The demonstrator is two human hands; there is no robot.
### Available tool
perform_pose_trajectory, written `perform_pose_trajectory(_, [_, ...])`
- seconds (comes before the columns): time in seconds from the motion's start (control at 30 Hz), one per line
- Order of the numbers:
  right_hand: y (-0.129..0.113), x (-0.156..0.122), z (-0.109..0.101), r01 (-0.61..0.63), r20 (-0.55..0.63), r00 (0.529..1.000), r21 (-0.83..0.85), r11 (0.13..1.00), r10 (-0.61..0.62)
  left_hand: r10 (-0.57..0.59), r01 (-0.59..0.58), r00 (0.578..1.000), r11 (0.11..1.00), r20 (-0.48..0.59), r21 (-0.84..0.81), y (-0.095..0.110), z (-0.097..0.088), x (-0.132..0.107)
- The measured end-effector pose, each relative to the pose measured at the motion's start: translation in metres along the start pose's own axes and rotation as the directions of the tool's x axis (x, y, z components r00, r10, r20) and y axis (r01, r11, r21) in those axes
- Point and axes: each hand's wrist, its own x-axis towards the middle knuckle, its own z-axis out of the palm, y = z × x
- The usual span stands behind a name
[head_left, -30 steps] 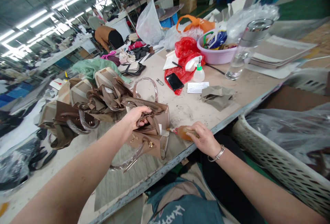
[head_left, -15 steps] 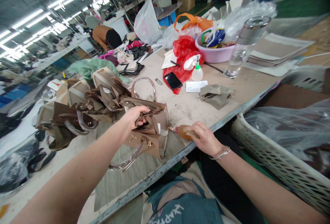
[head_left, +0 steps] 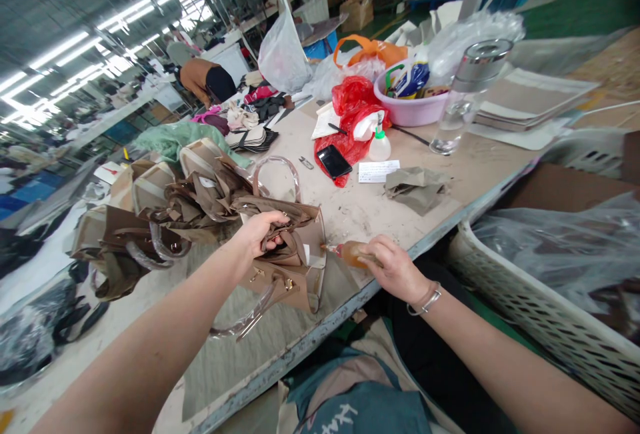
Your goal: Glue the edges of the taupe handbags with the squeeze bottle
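Observation:
A tan handbag [head_left: 295,281] with gold hardware and plastic-wrapped handles lies on the worktable [head_left: 350,221] in front of me. My left hand [head_left: 265,231] is closed on the bunched brown lining [head_left: 290,244] at the bag's opening. My right hand [head_left: 393,264] grips a small squeeze bottle [head_left: 354,253] of amber liquid, probably glue. Its reddish nozzle points left and meets the bag's side edge; whether it touches or hovers I cannot tell. Several more brown handbags [head_left: 213,174], partly made, stand to the left of my left hand.
Beyond the bag lie thread snips [head_left: 306,163], a phone [head_left: 334,161], a red plastic bag [head_left: 353,97], a white bottle with green cap [head_left: 380,146] and a glass bottle [head_left: 457,111]. A lilac basin [head_left: 410,113] stands behind. A plastic crate [head_left: 525,287] is at my right.
The bottle's nozzle has moved slightly left and up along the bag's side edge. My left hand keeps its hold on the lining. The view has shifted slightly.

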Motion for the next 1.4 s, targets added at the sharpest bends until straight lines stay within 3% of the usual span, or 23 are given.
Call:
perform_pose_trajectory(0.27, [0.005, 0.023, -0.017, 0.051, -0.204, 0.977, -0.060, 0.997, -0.062, -0.017, 0.017, 1.000, 1.000, -0.007, -0.009, 0.002, 0.002, 0.001])
perform_pose_trajectory(0.37, [0.006, 0.018, -0.012, 0.033, -0.187, 0.982, -0.034, 0.999, -0.038, -0.013, 0.013, 1.000, 1.000, -0.011, -0.014, 0.002, 0.003, 0.001])
perform_pose_trajectory(0.53, [0.004, 0.005, -0.002, 0.003, -0.047, 0.999, -0.001, 1.000, -0.003, 0.000, 0.000, 1.000, 1.000, -0.014, -0.014, 0.002, 0.002, 0.003])
perform_pose_trajectory(0.9, [0.002, 0.035, -0.024, 0.054, -0.255, 0.964, -0.095, 0.994, -0.077, -0.007, 0.007, 1.000, 1.000, -0.003, -0.019, 0.000, -0.002, 0.009])
perform_pose_trajectory(1.13, [-0.002, 0.020, -0.012, 0.031, -0.190, 0.981, -0.015, 0.999, -0.033, 0.001, -0.001, 1.000, 1.000, 0.017, -0.020, 0.002, 0.000, 0.007])
perform_pose_trajectory(1.4, [-0.003, 0.039, -0.021, 0.053, -0.290, 0.954, -0.077, 0.996, -0.074, 0.004, -0.003, 1.000, 1.000, 0.022, -0.030, 0.000, -0.002, 0.008])
